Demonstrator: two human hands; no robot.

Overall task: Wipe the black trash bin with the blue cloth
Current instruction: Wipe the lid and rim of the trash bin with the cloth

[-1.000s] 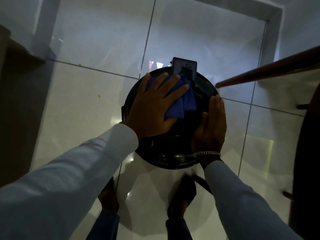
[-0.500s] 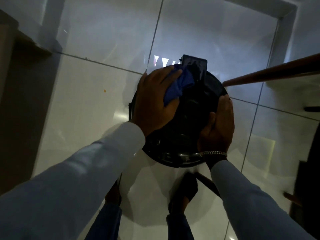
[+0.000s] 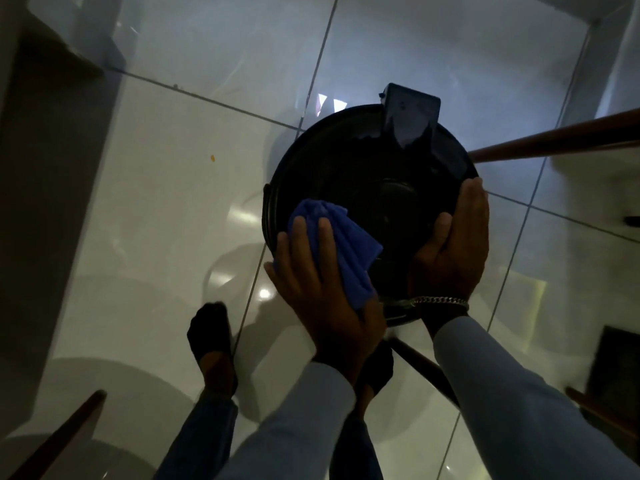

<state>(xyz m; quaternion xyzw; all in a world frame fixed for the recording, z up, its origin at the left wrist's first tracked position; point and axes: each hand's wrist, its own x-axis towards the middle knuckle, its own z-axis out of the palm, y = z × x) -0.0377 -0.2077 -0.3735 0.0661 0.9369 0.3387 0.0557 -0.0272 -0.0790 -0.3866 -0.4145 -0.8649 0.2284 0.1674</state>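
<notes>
Head view: round glossy black plastic trash bin (image 3: 374,188) seen on pale tiled floor (image 3: 166,209), near person's feet. Crumpled blue cloth (image 3: 341,251) pressed on lid's near-left edge by left hand (image 3: 322,289), grip flattened over cloth. Right hand (image 3: 453,247) cupped against right rim, steadying. Wiping judged underway; far lid area and sides judged left.
</notes>
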